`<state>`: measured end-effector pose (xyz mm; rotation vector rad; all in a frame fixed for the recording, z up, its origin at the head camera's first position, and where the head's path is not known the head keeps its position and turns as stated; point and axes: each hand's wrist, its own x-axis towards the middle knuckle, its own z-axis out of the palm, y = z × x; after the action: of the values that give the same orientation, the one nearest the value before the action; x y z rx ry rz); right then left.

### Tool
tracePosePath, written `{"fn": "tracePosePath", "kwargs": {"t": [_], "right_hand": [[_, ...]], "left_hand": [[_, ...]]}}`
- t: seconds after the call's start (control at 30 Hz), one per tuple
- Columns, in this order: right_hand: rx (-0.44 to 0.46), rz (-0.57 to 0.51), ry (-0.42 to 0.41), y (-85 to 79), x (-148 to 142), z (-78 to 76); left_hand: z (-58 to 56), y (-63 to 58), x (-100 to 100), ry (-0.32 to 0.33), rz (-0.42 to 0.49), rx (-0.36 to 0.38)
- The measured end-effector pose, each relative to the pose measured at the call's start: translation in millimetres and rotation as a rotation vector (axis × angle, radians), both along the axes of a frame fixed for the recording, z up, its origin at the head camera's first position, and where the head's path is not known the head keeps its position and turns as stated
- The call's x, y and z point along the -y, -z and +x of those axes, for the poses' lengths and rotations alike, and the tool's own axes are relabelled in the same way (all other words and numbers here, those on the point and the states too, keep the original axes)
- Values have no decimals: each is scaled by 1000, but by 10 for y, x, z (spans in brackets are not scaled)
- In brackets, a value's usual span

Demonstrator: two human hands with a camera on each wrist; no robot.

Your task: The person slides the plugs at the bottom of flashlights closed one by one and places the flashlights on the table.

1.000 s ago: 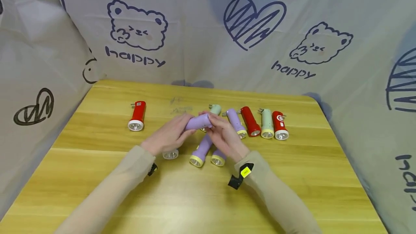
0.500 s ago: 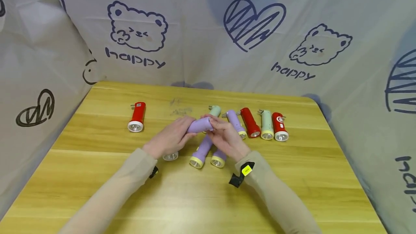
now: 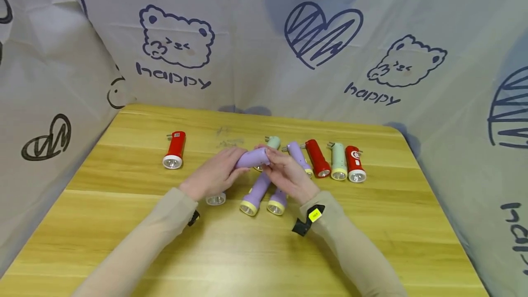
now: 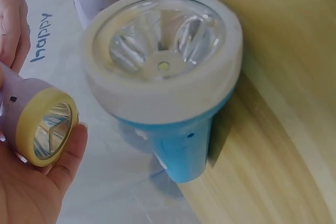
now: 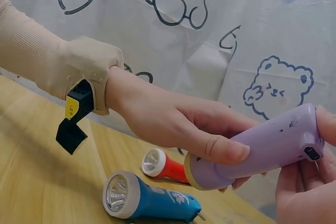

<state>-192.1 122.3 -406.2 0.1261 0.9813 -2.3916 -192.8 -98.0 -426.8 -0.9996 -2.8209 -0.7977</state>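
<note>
Both my hands hold a lilac flashlight (image 3: 252, 158) above the table's middle. My left hand (image 3: 212, 173) grips it near its yellow-rimmed lamp (image 4: 46, 127), thumb along the body in the right wrist view. My right hand (image 3: 290, 175) pinches the tail end, beside a dark slot and a thin metal pin (image 5: 316, 165). Below the left hand lies a blue flashlight (image 5: 163, 203) with a white rim, mostly hidden in the head view. Two more lilac flashlights, a left one (image 3: 257, 194) and a right one (image 3: 277, 203), lie beneath the right hand.
A red flashlight (image 3: 175, 150) lies at the left. Right of the hands stretches a row: pale green (image 3: 272, 142), lilac (image 3: 298, 155), red (image 3: 317, 157), green (image 3: 338, 159) and red-white (image 3: 355, 164) flashlights, most with plug pins out. Printed cloth (image 3: 255, 49) hangs behind the wooden table (image 3: 231, 255).
The hands keep the same hold on the lilac flashlight and shift only slightly. The head view has tilted up a little, so the scene sits slightly lower. The flashlights on the table stay put.
</note>
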Motion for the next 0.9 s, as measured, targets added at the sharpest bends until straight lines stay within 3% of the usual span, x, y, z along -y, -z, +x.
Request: {"fn": "tracePosePath", "kwargs": {"t": [0.2, 0.33, 0.5, 0.9], "right_hand": [[-50, 11, -37, 56, 19, -20], [-65, 15, -42, 78, 11, -30], [-38, 9, -24, 87, -30, -27], [3, 20, 21, 54, -63, -14]], "left_hand": [[34, -24, 45, -11, 17, 46], [32, -32, 48, 9, 18, 37], [21, -28, 20, 37, 9, 42], [-16, -83, 15, 20, 21, 77]]}}
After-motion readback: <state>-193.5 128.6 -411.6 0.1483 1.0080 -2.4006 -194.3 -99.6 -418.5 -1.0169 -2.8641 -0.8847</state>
